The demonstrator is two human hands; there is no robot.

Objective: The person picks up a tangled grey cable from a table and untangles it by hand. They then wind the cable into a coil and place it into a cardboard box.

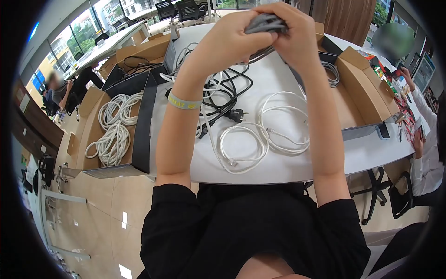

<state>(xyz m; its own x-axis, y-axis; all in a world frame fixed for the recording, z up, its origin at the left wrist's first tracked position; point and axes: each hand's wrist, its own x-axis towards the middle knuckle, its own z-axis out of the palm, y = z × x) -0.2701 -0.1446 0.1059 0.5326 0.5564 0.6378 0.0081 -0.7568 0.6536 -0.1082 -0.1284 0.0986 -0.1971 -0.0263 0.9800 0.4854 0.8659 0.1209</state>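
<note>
Held up over the far part of the table, a coiled grey cable (pixel 265 23) is gripped between both hands. My left hand (pixel 227 43), with a printed wristband below it, closes on the bundle from the left. My right hand (pixel 296 33) wraps round it from the right and above; part of the coil is hidden by the fingers. Under my left forearm lie tangled black power cables with a plug (pixel 236 115). Nearer the table's front edge, a white network cable (pixel 241 148) lies in loose loops.
An open box (pixel 141 121) at left holds coiled white cables (pixel 114 139); behind it another box holds black cables (pixel 138 66). At right, an open box (pixel 357 93) has a grey coil (pixel 331 74) inside. A phone (pixel 383 131) lies beside it. People sit at both sides.
</note>
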